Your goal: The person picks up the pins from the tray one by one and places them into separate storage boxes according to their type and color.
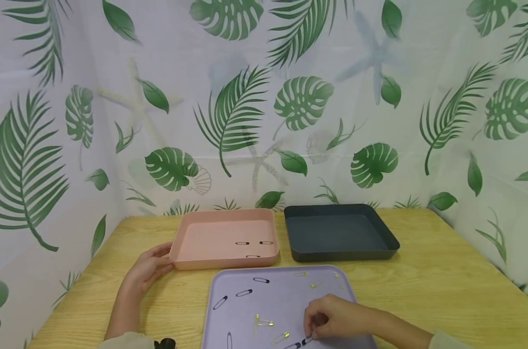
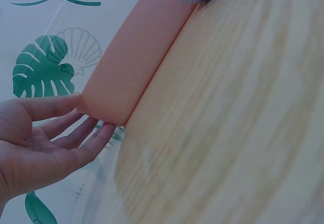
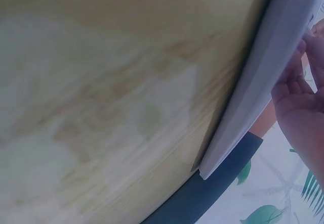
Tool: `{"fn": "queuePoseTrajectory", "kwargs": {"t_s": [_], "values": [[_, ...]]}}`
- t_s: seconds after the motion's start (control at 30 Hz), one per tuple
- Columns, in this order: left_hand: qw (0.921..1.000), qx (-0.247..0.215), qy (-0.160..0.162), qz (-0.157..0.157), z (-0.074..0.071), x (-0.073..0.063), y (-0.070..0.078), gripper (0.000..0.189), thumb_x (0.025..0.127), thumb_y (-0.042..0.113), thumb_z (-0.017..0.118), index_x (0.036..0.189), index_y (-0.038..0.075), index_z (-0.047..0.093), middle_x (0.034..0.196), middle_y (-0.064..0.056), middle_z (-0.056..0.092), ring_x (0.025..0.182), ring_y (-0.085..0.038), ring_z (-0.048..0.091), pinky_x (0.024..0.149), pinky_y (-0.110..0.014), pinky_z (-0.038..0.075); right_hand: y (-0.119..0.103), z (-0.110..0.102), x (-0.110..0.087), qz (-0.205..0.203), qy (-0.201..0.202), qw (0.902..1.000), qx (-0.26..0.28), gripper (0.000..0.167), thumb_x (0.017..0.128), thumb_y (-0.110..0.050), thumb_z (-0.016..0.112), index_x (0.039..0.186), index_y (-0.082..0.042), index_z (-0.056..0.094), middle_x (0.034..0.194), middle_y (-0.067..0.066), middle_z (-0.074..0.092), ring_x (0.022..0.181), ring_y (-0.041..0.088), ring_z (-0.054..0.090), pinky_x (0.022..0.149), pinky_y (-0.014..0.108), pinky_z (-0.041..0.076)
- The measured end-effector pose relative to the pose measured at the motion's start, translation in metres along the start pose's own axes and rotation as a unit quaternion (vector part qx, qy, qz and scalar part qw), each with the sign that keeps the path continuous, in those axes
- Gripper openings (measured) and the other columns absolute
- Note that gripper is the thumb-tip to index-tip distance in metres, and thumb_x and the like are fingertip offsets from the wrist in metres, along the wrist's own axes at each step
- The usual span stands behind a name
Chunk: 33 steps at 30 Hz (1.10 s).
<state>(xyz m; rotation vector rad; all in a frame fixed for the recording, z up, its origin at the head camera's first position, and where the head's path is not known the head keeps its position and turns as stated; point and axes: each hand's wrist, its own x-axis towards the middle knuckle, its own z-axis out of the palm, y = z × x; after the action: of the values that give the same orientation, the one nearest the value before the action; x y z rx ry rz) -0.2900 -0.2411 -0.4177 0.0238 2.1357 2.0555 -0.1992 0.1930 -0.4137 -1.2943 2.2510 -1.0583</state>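
Observation:
My left hand (image 1: 147, 269) rests its fingertips on the left side of the pink tray (image 1: 207, 240); the left wrist view shows the thumb by the rim and the other fingers, fairly straight, along the wall. Three black safety pins (image 1: 242, 243) lie in that tray. Over the lilac tray (image 1: 290, 291), my right hand (image 1: 340, 317) pinches a black safety pin (image 1: 306, 341) between thumb and forefinger, low over the surface. Another black pin (image 1: 292, 346) lies beside it. More black pins (image 1: 244, 293) are spread at the left, with several yellow safety pins (image 1: 281, 337) around the middle and far right.
A dark grey tray (image 1: 333, 232) stands to the right of the pink one, behind the lilac tray. All three are on a wooden table (image 1: 438, 281). A leaf-patterned cloth (image 1: 255, 121) hangs behind. A small black object (image 1: 165, 343) shows near the left sleeve.

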Motion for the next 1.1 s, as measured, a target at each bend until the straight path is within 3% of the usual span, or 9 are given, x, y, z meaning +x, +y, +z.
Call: {"fn": "queuePoseTrajectory", "kwargs": {"t_s": [0.3,0.57,0.83,1.1], "values": [[1.0000,-0.002,-0.002,0.001,0.001,0.000,0.002,0.054,0.092,-0.008,0.042,0.140,-0.011,0.018,0.142,-0.031,0.019,0.116,-0.031,0.042,0.092,-0.035,0.042,-0.002,-0.013,0.003,-0.007,0.004,0.9997,0.025,0.011,0.081,0.001,0.063,0.084,-0.009,0.064,0.078,-0.007,0.062,0.063,-0.004,0.048,0.054,0.018,0.046],[1.0000,-0.005,0.001,0.001,0.000,0.002,0.001,0.054,0.091,-0.008,0.043,0.140,-0.011,0.019,0.142,-0.030,0.020,0.114,-0.028,0.045,0.090,-0.032,0.044,-0.004,-0.025,0.012,0.033,0.015,0.9972,0.065,0.011,0.081,0.004,0.059,0.084,-0.005,0.065,0.071,-0.003,0.060,0.056,0.000,0.048,0.047,0.017,0.043],[1.0000,-0.001,0.005,0.002,0.001,0.001,0.000,0.054,0.091,-0.008,0.043,0.140,-0.011,0.020,0.142,-0.031,0.020,0.114,-0.030,0.046,0.088,-0.031,0.045,-0.002,-0.035,0.027,0.063,0.044,0.9963,0.039,0.010,0.083,0.001,0.058,0.084,-0.006,0.065,0.070,-0.007,0.057,0.054,0.003,0.046,0.048,0.018,0.041],[1.0000,-0.006,0.003,-0.001,0.003,0.001,0.002,0.053,0.091,-0.009,0.041,0.140,-0.012,0.020,0.142,-0.030,0.020,0.116,-0.031,0.042,0.090,-0.033,0.044,-0.001,-0.046,0.047,0.101,0.067,0.9922,0.031,0.007,0.085,-0.002,0.060,0.086,-0.006,0.066,0.068,-0.002,0.056,0.055,0.010,0.047,0.049,0.022,0.041]]}}
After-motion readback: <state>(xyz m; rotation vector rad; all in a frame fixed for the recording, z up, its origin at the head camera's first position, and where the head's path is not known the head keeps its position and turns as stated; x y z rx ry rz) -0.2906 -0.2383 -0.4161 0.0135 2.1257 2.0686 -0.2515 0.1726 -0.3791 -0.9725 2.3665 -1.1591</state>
